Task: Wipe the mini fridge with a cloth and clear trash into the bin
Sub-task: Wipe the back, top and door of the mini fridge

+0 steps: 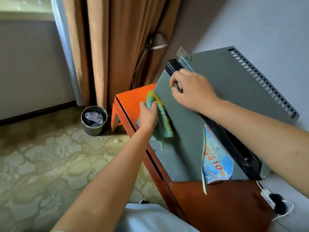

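A grey mini fridge (217, 77) stands on a reddish wooden cabinet (217, 201) against the wall. Its grey door (184, 131) is swung partly open toward me. My left hand (148, 116) holds a green and yellow cloth (163, 121) against the door's front face near its outer edge. My right hand (190, 89) grips the top edge of the door beside the black trim. A blue printed card (217, 161) sticks out from the door's upper edge. A round metal bin (94, 120) with plastic trash inside stands on the carpet to the left.
Brown curtains (108, 47) hang behind the bin, with a floor lamp (158, 41) in the corner. A white plug and cord (274, 201) lie on the cabinet at the right. Patterned carpet (50, 156) covers the floor on the left.
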